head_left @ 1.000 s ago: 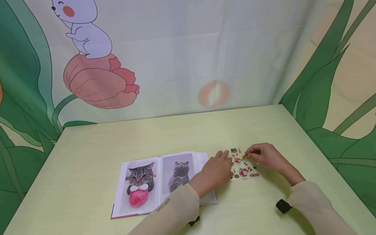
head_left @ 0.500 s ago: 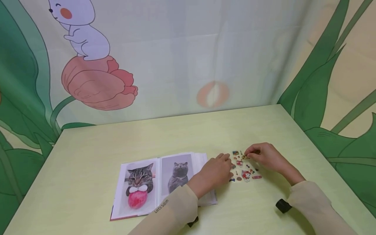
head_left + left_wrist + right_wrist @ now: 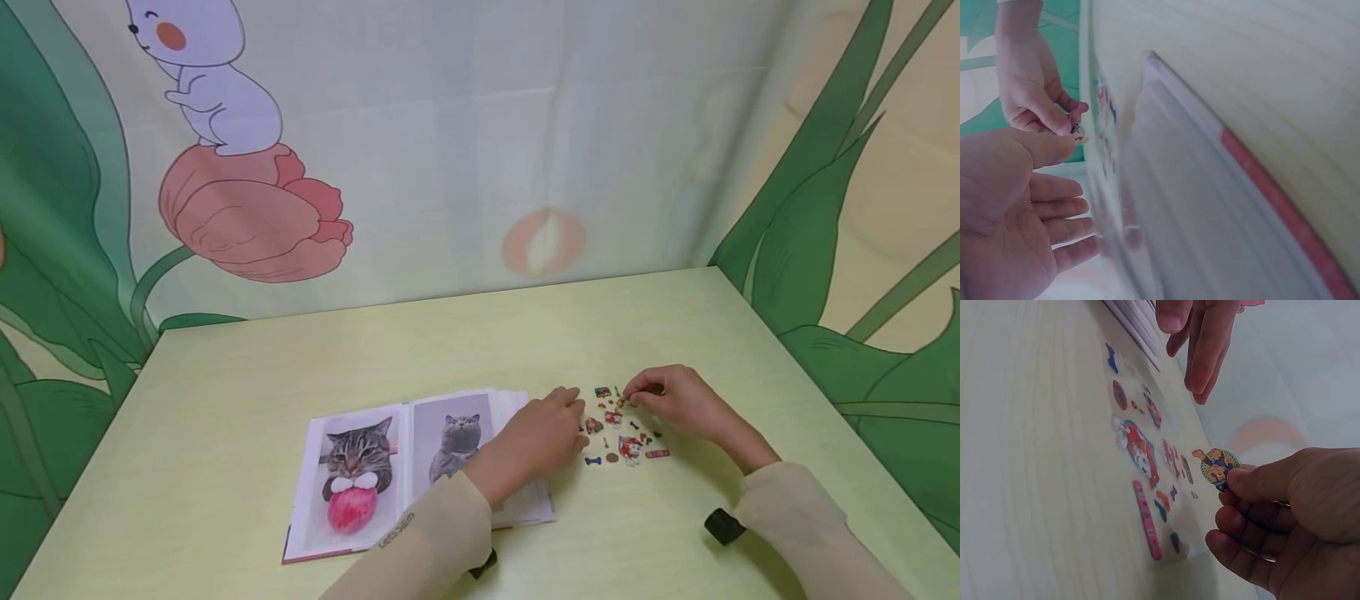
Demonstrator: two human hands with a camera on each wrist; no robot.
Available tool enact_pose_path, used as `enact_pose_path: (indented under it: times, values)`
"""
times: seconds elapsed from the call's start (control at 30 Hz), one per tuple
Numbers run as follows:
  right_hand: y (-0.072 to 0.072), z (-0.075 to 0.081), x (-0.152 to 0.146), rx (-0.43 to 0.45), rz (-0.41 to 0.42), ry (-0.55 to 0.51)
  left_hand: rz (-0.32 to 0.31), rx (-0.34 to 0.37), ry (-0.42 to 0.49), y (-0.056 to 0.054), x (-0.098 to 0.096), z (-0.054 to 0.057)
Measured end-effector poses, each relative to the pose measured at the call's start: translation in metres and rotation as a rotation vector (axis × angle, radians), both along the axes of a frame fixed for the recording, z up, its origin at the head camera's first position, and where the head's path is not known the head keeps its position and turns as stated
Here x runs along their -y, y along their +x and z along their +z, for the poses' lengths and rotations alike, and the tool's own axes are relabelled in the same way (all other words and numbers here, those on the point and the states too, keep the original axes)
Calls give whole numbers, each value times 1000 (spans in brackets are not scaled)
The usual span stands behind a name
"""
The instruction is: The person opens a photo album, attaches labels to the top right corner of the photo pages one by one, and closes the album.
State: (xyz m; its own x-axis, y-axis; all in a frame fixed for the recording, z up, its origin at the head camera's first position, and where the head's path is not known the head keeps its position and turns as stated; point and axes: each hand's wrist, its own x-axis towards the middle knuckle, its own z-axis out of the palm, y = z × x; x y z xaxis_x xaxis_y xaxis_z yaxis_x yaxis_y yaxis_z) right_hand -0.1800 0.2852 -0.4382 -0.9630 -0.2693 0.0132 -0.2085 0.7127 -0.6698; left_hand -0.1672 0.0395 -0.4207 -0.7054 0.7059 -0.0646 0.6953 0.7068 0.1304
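Between thumb and forefinger, my right hand (image 3: 678, 400) pinches a small cartoon-dog sticker (image 3: 1216, 467) with a round patterned backing. The sticker is held up off the clear sticker sheet (image 3: 1188, 519), which lies on the table with several colourful stickers on it. My left hand (image 3: 543, 429) is over the right edge of an open photo album (image 3: 318, 525), its fingers extended toward the sheet. In the left wrist view nothing is in its grasp. The left hand and sleeve hide part of the album's right page.
The album shows a tabby cat photo (image 3: 356, 475) on the left page and a grey cat photo (image 3: 459, 442) on the right. Behind the pale table (image 3: 225, 367) hangs a printed curtain (image 3: 420, 167). Each wrist carries a black camera (image 3: 723, 527).
My left hand has drawn back leftward from the sheet, uncovering more stickers such as a blue bone. The sheet has shifted slightly right. My right hand keeps its pinch, almost still.
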Motion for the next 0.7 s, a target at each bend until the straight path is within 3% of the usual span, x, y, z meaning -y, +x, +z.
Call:
enact_pose_path:
  times: [0.23, 0.7]
  values:
    - [-2, 4, 4, -38, 28, -3, 28, 2, 25, 6, 21, 13]
    - [-6, 19, 28, -50, 112, -47, 69, -27, 136, 18, 89, 34]
